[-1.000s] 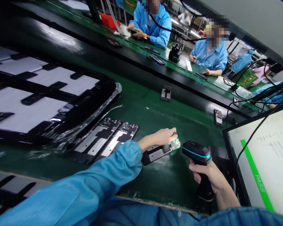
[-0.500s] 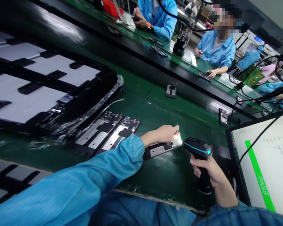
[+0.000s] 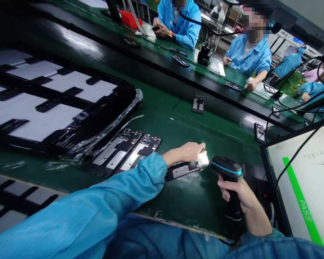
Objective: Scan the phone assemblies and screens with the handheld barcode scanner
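Observation:
My left hand is closed on an opened phone body, which lies slanted on the green bench. The phone's far end shines brightly under light, and my fingers partly cover it. In my right hand is a black barcode scanner with a blue light strip, gripped by its handle. The scanner's nose points left at the phone's lit end, a small gap between them. Left of my left sleeve, two more opened phone bodies lie side by side, partly covered by the sleeve.
Stacked black trays with white compartments, edged with clear film, stand at left. A monitor showing a green PASS bar is at right. Another phone body lies farther back. Co-workers in blue sit across the line; cables hang at right.
The lit end of the phone looks brighter. Both hands keep nearly the same place. Across the line, a co-worker's hand has moved off a phone to the right. The view has shifted slightly.

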Motion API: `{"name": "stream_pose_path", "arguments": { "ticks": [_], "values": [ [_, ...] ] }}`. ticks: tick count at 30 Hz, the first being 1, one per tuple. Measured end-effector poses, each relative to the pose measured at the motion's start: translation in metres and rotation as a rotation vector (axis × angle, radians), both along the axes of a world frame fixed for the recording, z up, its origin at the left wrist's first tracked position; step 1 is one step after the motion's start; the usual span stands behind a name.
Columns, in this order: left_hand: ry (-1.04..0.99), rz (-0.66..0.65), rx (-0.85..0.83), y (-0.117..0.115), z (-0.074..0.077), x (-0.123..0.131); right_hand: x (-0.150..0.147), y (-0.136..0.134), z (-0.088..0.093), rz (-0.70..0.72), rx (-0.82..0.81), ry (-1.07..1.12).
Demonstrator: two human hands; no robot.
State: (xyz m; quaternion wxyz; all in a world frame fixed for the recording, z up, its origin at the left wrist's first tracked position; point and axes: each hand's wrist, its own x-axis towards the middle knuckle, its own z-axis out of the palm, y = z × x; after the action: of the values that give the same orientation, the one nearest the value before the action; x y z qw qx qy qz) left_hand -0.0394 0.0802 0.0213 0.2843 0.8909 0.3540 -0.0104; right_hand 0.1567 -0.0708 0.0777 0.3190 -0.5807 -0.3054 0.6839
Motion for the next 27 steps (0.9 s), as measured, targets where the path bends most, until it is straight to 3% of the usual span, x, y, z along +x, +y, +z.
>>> {"name": "stream_pose_path", "arguments": {
  "ticks": [8, 16, 27],
  "values": [
    [0.01, 0.013, -0.022, -0.002, 0.005, 0.001, 0.004, -0.005, -0.002, 0.004, 0.022, 0.026],
    [0.032, -0.001, 0.008, 0.0, -0.002, 0.004, 0.004, -0.011, -0.002, -0.006, 0.017, 0.033],
    [0.019, 0.022, -0.007, -0.003, -0.001, 0.002, 0.007, -0.012, -0.007, -0.016, 0.049, 0.086]
  ]
}}
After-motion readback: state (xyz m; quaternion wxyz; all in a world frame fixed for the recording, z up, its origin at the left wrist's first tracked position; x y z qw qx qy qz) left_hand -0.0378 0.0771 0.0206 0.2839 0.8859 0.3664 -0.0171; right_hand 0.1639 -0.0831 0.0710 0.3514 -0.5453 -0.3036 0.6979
